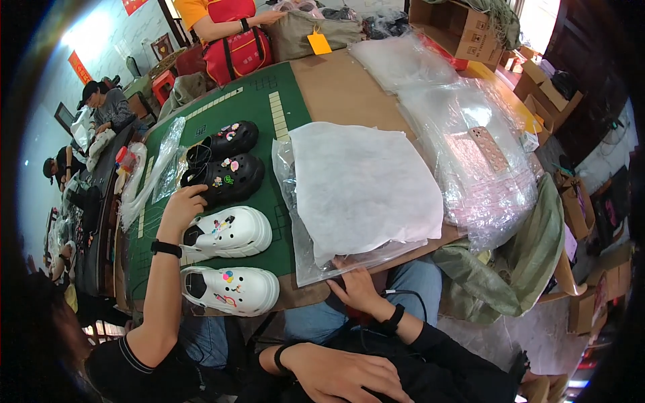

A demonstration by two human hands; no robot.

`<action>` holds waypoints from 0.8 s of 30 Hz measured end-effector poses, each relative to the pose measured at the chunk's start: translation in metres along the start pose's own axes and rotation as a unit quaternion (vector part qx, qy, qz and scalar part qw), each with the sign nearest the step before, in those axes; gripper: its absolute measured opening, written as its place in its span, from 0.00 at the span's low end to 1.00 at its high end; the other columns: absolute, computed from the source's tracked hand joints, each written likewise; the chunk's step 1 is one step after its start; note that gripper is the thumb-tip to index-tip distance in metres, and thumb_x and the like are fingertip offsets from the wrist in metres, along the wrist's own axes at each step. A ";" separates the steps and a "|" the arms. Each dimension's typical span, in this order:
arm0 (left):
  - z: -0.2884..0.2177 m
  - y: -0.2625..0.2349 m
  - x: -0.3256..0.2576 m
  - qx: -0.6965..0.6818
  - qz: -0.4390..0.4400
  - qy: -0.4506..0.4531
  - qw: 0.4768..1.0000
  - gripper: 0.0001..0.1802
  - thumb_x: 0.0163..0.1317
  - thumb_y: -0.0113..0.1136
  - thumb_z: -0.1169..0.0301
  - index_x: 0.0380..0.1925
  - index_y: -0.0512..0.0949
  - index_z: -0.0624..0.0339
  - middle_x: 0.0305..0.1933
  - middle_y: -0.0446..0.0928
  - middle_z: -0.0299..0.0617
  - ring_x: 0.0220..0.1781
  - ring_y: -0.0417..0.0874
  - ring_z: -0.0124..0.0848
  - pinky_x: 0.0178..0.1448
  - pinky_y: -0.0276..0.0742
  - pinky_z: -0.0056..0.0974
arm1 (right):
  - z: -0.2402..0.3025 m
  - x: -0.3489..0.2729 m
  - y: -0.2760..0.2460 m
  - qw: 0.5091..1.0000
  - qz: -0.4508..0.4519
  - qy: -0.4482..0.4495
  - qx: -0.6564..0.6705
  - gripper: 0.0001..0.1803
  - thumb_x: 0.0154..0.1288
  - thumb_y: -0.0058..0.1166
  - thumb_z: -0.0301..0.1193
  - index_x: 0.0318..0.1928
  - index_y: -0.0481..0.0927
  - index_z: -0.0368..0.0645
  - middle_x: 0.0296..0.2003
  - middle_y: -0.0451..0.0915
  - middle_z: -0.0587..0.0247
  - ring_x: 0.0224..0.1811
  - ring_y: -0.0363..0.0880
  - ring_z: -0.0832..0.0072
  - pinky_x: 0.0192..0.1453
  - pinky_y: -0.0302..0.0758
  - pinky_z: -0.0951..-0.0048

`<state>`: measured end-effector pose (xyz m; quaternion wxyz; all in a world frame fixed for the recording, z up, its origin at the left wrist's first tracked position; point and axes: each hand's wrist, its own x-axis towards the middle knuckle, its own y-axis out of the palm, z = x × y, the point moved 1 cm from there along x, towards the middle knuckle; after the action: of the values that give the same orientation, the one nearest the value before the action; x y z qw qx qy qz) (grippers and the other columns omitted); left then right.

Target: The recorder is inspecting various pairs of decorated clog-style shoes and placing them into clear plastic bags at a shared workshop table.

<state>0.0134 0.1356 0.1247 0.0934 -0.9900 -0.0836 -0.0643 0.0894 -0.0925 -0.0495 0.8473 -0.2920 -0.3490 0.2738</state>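
My right hand [358, 287] touches the front edge of a clear plastic bag [310, 267] with its fingers stretched and thumb apart. A white cloth-like sheet [366, 191] lies on this bag. Low in view, my left hand [346, 371] rests over my dark clothing, holding nothing I can see, fingers extended. From the left, a co-worker's hand [183, 207] reaches to the heel of a black clog [232, 180] with charms. Behind it stands another black clog [232, 139]. Nearer are a white clog [245, 232] and a second white clog [247, 292], both decorated.
Clear plastic bags [463, 151] pile up at the right, with a phone [488, 149] on top. A green mat [279, 195] lies under the clogs. A green sack [517, 275] hangs at the right edge. Across the table, a person stands beside a red bag [235, 57].
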 end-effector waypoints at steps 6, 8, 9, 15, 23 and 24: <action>0.038 -0.139 0.045 0.224 -0.111 -0.066 0.966 0.17 0.50 0.56 0.71 0.42 0.79 0.60 0.57 0.75 0.42 0.52 0.78 0.37 0.54 0.75 0.40 | 0.001 0.001 -0.001 1.000 -0.008 -0.006 0.008 0.33 0.63 0.57 0.38 0.64 0.65 0.34 0.46 0.78 0.43 0.47 0.77 0.50 0.55 0.68 0.57; 0.046 -0.160 0.053 0.293 -0.075 -0.057 0.952 0.17 0.49 0.56 0.72 0.42 0.80 0.60 0.57 0.75 0.41 0.52 0.78 0.37 0.54 0.75 0.39 | 0.001 0.000 -0.001 1.000 0.011 0.004 0.004 0.34 0.61 0.59 0.38 0.63 0.65 0.33 0.50 0.77 0.42 0.49 0.76 0.50 0.56 0.67 0.57; 0.049 -0.165 0.056 0.342 -0.050 -0.031 0.938 0.17 0.49 0.56 0.73 0.41 0.80 0.60 0.57 0.76 0.40 0.52 0.78 0.36 0.54 0.75 0.39 | 0.001 0.000 -0.001 1.000 -0.003 -0.005 0.003 0.34 0.62 0.58 0.38 0.64 0.64 0.34 0.46 0.79 0.43 0.47 0.76 0.50 0.55 0.68 0.57; 0.063 -0.147 0.052 0.656 0.046 0.174 0.733 0.09 0.42 0.57 0.73 0.27 0.81 0.58 0.55 0.77 0.37 0.52 0.78 0.37 0.55 0.75 0.40 | 0.001 0.001 -0.002 1.000 0.018 0.011 0.010 0.33 0.61 0.59 0.37 0.63 0.66 0.34 0.49 0.78 0.43 0.49 0.75 0.49 0.56 0.67 0.56; 0.032 -0.155 0.054 0.729 0.071 0.181 0.656 0.10 0.50 0.59 0.72 0.33 0.83 0.56 0.59 0.75 0.38 0.55 0.78 0.32 0.56 0.77 0.39 | 0.026 0.007 -0.062 0.992 0.102 -0.006 0.073 0.24 0.66 0.53 0.37 0.57 0.70 0.36 0.43 0.79 0.48 0.47 0.76 0.49 0.56 0.68 0.56; 0.015 -0.138 0.053 0.693 0.071 0.178 0.695 0.09 0.51 0.59 0.72 0.33 0.82 0.56 0.57 0.75 0.39 0.53 0.78 0.33 0.55 0.76 0.39 | 0.030 0.008 -0.074 0.981 0.145 -0.005 0.129 0.20 0.66 0.53 0.37 0.53 0.73 0.36 0.42 0.80 0.50 0.46 0.76 0.51 0.54 0.70 0.58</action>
<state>0.0421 0.2799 0.1417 0.7703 -0.6181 -0.0159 -0.1560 0.0904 -0.1282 0.0219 0.8274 -0.2261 -0.2688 0.4383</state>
